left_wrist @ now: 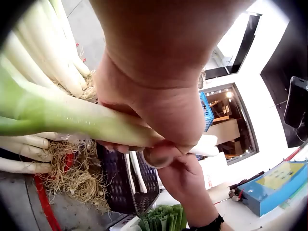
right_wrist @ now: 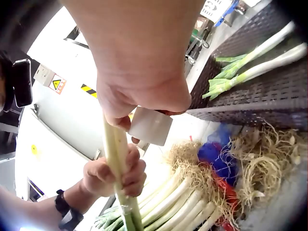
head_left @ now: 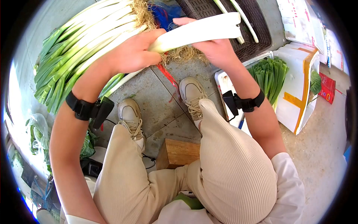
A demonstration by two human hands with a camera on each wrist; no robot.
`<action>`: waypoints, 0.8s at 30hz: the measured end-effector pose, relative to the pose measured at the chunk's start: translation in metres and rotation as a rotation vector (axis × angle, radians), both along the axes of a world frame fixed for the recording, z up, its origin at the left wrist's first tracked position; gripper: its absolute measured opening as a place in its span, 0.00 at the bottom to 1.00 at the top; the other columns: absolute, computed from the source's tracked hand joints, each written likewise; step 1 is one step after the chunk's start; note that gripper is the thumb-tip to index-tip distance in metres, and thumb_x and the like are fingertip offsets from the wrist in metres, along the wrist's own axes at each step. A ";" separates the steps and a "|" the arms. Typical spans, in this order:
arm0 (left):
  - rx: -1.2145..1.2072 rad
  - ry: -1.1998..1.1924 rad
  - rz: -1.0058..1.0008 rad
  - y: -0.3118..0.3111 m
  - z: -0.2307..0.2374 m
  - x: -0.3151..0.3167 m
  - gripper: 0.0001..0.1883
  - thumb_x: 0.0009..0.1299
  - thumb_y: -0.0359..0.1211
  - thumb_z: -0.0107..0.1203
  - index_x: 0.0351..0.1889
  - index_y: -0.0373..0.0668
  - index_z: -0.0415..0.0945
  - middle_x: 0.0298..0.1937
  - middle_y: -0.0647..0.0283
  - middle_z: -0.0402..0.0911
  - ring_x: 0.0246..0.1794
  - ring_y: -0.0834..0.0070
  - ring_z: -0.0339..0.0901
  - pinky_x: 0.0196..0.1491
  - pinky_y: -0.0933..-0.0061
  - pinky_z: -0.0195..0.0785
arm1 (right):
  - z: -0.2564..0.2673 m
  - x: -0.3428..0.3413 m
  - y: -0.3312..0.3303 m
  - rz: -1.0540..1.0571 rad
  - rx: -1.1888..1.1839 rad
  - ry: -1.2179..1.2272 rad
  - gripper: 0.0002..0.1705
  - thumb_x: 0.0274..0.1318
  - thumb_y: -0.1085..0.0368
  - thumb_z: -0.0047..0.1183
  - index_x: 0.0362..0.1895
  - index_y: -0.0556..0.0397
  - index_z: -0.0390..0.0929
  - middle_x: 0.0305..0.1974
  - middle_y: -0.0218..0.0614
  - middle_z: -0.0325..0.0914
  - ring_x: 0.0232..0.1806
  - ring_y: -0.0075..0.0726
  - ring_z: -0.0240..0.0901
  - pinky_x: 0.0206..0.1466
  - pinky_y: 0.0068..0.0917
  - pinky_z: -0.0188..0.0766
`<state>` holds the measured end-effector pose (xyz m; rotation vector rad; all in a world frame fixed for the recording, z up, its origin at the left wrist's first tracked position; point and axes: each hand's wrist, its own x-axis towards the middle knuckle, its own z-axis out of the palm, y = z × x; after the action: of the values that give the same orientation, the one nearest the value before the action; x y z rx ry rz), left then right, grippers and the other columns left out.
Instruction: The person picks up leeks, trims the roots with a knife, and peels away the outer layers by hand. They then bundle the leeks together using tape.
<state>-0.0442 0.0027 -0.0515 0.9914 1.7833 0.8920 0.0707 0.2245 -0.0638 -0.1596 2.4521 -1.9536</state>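
A thick leek (head_left: pixel 197 34) spans both hands, its white end toward the right. My left hand (head_left: pixel 140 52) grips it at the pale green part; in the left wrist view the leek's green side (left_wrist: pixel 57 113) sticks out past that hand. Around the white part curl the fingers of my right hand (head_left: pixel 218 52), partly hidden behind the leek in the head view. A broad white flap (right_wrist: pixel 151 126) shows below the right hand in the right wrist view. Beside the left forearm lies a heap of leeks (head_left: pixel 93 33) with stringy roots (head_left: pixel 143 15).
A dark woven basket (head_left: pixel 257 18) holds a few trimmed leeks (head_left: pixel 246 20). To the right, a white foam box (head_left: pixel 298 89) stands next to green leaves (head_left: pixel 268 76). Loose roots (head_left: pixel 184 54) and red tape (head_left: pixel 167 76) lie near the shoes (head_left: pixel 192 91). A wooden block (head_left: pixel 181 153) sits between the legs.
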 end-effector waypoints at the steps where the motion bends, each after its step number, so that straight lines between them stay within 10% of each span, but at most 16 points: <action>1: 0.001 0.042 0.004 0.000 -0.003 0.001 0.32 0.58 0.30 0.48 0.65 0.38 0.66 0.38 0.62 0.76 0.36 0.73 0.71 0.41 0.75 0.67 | -0.001 0.001 -0.002 -0.018 -0.033 -0.012 0.25 0.57 0.80 0.49 0.60 0.60 0.77 0.60 0.35 0.78 0.55 0.26 0.74 0.59 0.25 0.71; 4: 0.011 0.108 0.040 0.001 -0.008 0.003 0.21 0.60 0.35 0.54 0.52 0.40 0.70 0.37 0.50 0.77 0.39 0.57 0.76 0.44 0.60 0.69 | 0.002 0.005 -0.006 -0.104 -0.068 -0.128 0.23 0.57 0.79 0.50 0.58 0.59 0.79 0.57 0.34 0.79 0.54 0.25 0.75 0.58 0.24 0.71; 11: 0.341 0.633 0.438 0.007 -0.023 0.044 0.19 0.68 0.41 0.62 0.53 0.45 0.73 0.40 0.55 0.79 0.41 0.55 0.79 0.43 0.59 0.73 | -0.003 0.004 -0.011 -0.225 -0.094 -0.159 0.19 0.61 0.76 0.50 0.55 0.58 0.81 0.50 0.31 0.82 0.47 0.21 0.76 0.52 0.23 0.71; 13: 0.335 0.712 0.458 0.007 -0.024 0.047 0.18 0.71 0.44 0.60 0.55 0.49 0.76 0.39 0.59 0.80 0.37 0.57 0.79 0.38 0.60 0.74 | -0.007 0.003 -0.013 -0.287 -0.094 -0.085 0.16 0.60 0.69 0.54 0.52 0.53 0.84 0.34 0.27 0.84 0.30 0.14 0.69 0.32 0.19 0.66; 24: 0.233 0.299 0.407 -0.002 -0.014 0.038 0.18 0.74 0.45 0.57 0.54 0.46 0.79 0.34 0.56 0.82 0.31 0.62 0.81 0.36 0.65 0.73 | 0.001 0.015 0.009 -0.060 -0.090 -0.249 0.27 0.68 0.66 0.54 0.69 0.53 0.68 0.50 0.34 0.82 0.50 0.25 0.79 0.53 0.23 0.72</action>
<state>-0.0064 0.0008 -0.0651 0.9597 2.2216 1.2805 0.0854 0.2333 -0.0624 0.1503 2.2393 -1.9712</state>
